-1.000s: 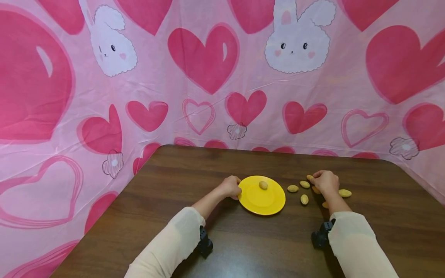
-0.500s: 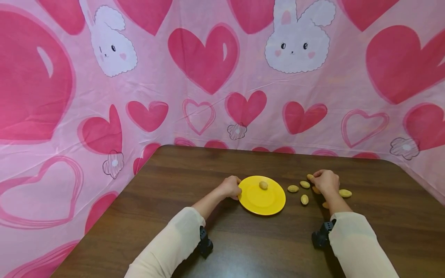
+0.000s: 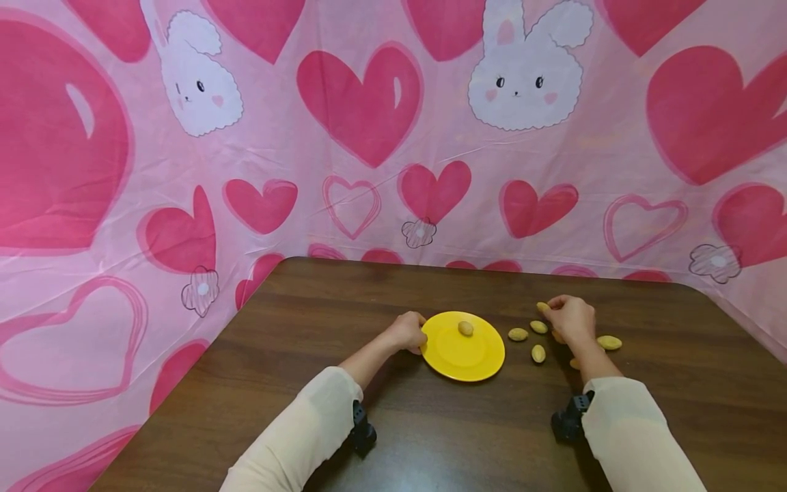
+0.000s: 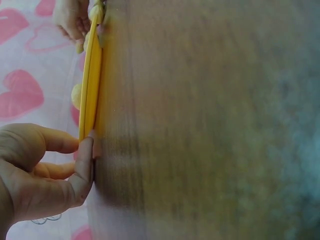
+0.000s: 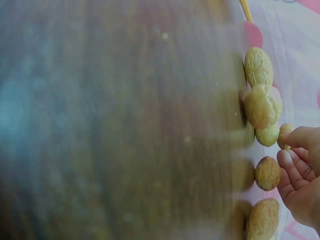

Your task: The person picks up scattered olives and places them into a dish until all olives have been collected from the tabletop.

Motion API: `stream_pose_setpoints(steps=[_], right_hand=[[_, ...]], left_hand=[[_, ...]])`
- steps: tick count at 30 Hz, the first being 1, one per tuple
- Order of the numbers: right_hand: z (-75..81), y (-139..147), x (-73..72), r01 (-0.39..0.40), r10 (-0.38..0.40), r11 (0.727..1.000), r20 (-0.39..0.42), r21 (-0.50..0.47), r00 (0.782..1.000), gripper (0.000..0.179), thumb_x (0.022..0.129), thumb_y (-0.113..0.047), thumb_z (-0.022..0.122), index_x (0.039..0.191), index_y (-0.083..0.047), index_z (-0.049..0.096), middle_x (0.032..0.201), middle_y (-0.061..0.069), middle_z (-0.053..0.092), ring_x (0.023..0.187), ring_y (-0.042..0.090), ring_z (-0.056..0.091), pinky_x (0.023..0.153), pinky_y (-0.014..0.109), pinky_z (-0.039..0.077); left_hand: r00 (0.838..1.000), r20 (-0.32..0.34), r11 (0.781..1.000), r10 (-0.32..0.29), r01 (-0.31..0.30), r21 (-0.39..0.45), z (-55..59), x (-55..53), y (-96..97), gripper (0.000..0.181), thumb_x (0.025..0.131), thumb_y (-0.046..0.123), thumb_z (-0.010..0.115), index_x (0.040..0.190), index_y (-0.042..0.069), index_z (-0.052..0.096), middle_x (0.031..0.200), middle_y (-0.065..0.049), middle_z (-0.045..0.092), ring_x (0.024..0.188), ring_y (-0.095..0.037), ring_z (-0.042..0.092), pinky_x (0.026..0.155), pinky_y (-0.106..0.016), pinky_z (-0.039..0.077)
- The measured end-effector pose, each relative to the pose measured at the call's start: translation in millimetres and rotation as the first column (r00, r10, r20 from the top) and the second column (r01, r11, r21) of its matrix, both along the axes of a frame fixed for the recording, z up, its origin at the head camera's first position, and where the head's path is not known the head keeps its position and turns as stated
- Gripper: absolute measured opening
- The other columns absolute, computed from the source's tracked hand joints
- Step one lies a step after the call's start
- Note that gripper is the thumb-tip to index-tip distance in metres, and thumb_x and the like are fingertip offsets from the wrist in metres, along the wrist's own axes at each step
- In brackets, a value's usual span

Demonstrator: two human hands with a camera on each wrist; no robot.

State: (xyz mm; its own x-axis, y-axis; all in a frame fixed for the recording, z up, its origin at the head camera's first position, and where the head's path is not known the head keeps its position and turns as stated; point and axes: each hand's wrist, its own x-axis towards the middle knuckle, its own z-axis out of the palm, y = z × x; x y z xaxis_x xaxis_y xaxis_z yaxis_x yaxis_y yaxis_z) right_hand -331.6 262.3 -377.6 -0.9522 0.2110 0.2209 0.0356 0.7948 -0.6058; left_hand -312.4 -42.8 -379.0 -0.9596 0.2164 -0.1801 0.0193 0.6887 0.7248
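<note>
Thumb and fingers of the left hand pinch the plate by its left rim. Loose nuts lie right of the plate; one nut rests on it. Right of its far edge, the right hand pinches another nut between thumb and fingertips.

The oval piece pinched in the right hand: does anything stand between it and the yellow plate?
Nothing visible blocks the way from the right hand to the yellow plate. One loose piece and a second piece lie close to that line on the table, but the held piece looks raised, so it could probably pass clear.
</note>
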Motion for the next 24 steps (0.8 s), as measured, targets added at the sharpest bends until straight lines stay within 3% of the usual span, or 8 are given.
stream_pose_setpoints(steps=[8, 17, 24], right_hand=[[3.9, -11, -2.3, -0.040, 0.039, 0.999, -0.064, -0.009, 0.997, 0.020, 0.083, -0.013, 0.063, 0.093, 0.004, 0.066, 0.081, 0.015, 0.066, 0.069, 0.027, 0.058, 0.056, 0.031, 0.045], [5.8, -25, -3.6, -0.122, 0.123, 0.992, -0.074, 0.014, 0.990, 0.022, 0.084, -0.009, 0.063, 0.098, 0.008, 0.064, 0.091, 0.023, 0.064, 0.081, 0.035, 0.057, 0.072, 0.043, 0.052], [10.0, -35, -3.4, -0.168, 0.168, 0.986, -0.070, 0.011, 0.983, 0.021, 0.083, -0.009, 0.065, 0.097, 0.007, 0.065, 0.089, 0.020, 0.065, 0.080, 0.033, 0.058, 0.073, 0.042, 0.051]], left_hand=[[1.000, -0.006, 1.000, -0.010, 0.010, 0.001, -0.7, -0.7, -0.5, 0.029, 0.080, -0.008, 0.060, 0.109, -0.008, 0.061, 0.081, -0.011, 0.059, 0.062, -0.018, 0.062, 0.052, -0.025, 0.055], [1.000, 0.007, 1.000, -0.005, 0.005, -0.011, 0.5, -1.3, -0.4, 0.029, 0.081, -0.007, 0.060, 0.110, -0.007, 0.060, 0.083, -0.010, 0.059, 0.063, -0.017, 0.061, 0.053, -0.025, 0.055], [1.000, 0.006, 1.000, -0.006, 0.006, -0.006, 0.3, -0.9, 0.3, 0.028, 0.080, -0.007, 0.060, 0.108, -0.007, 0.061, 0.082, -0.010, 0.058, 0.062, -0.017, 0.061, 0.053, -0.025, 0.055]])
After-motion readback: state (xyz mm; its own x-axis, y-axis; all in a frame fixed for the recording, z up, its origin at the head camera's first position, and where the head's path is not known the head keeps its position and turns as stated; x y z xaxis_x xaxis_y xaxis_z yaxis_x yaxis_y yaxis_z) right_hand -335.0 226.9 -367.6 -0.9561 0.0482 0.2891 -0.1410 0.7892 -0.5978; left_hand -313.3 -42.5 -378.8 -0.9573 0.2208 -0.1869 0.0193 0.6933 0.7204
